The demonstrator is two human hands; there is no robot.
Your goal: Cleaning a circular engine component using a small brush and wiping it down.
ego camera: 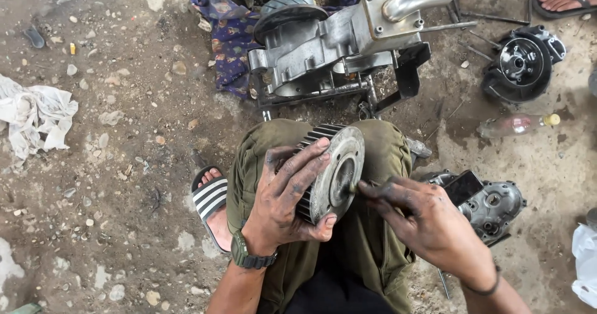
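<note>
Gripping finned pulley (333,174) rim, left hand (289,202) fingers closed; right hand (423,217) fingers pinched at its hub; engine (336,40) near ahead.

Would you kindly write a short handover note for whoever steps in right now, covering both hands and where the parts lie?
Left hand: grip closed around the finned round metal part, held on edge over the knees.
Right hand: fingertips pinched at the part's centre hole; whether they hold a small tool cannot be told.
Around: engine casing on the ground ahead, dark round cover to its right, plastic bottle below that, a second cover by the right knee, white rag far left.
Done: part is off and in hand. Left: work at its centre is under way.
</note>
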